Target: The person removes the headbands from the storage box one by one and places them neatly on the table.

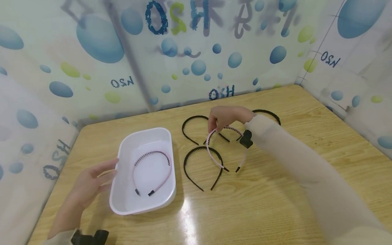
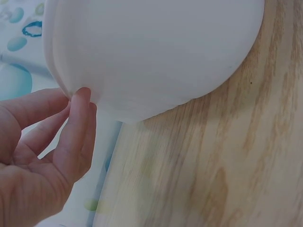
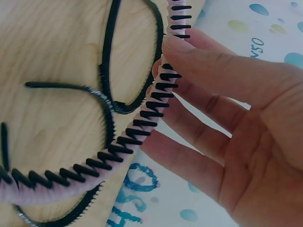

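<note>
My right hand [image 1: 228,115] pinches a pink headband [image 3: 52,194] with dark comb teeth between thumb and fingertips. Its dark-tipped ends hang down over the table. Another pink toothed headband [image 1: 152,152] lies inside the white plastic basin [image 1: 143,209]. At the basin's left side, my left hand [image 1: 88,183] pinches the rim between thumb and fingertips, seen close in the left wrist view. Beneath and around the right hand lie black headbands: a front one [image 1: 185,166], a back-left one [image 1: 184,127], and a back-right one [image 1: 269,112] partly hidden by the right arm.
The wooden table [image 1: 275,204] meets a patterned sheet [image 1: 183,81] with blue and green drops along its back and sides. A dark wrist camera [image 1: 246,139] on the right sleeve covers part of the held headband.
</note>
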`<state>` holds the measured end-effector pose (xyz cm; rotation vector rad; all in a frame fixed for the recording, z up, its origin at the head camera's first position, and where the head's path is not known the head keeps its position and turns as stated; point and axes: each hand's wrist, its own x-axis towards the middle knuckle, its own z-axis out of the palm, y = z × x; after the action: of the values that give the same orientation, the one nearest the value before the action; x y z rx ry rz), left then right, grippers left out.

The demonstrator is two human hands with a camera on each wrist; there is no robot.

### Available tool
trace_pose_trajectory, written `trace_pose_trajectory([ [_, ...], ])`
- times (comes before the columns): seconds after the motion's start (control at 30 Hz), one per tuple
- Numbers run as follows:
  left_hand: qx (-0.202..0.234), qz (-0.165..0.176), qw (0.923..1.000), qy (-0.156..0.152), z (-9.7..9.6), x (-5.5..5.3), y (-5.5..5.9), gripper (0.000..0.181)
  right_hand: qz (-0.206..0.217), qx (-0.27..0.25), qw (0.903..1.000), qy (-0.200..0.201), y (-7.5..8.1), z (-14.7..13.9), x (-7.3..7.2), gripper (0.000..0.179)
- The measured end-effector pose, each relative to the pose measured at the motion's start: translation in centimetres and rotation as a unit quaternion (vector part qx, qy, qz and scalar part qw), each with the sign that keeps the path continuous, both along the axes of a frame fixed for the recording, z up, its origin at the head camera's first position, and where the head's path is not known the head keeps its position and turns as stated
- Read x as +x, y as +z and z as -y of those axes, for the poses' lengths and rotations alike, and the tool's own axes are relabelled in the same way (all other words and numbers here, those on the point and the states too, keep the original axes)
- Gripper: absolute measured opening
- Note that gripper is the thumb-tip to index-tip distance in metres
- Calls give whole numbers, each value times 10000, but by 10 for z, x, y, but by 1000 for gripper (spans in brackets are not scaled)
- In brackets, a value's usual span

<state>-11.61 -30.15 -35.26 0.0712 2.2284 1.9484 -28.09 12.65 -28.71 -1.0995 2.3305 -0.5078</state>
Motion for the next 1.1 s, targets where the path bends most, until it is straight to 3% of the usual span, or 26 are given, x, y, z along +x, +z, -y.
trace_pose_trajectory([
  [0.37, 11, 3, 10000, -21, 0, 0, 1, 35, 44, 133, 9997, -183, -15, -20, 5, 21],
  [0.73, -59, 32, 10000, 25, 0, -1, 2, 35, 99, -90, 9999, -47, -28, -38, 13, 23],
  [1.1, -127, 3, 9999, -31, 0, 0, 0, 34, 262, -111, 9989, -365, -36, -43, 17, 22],
])
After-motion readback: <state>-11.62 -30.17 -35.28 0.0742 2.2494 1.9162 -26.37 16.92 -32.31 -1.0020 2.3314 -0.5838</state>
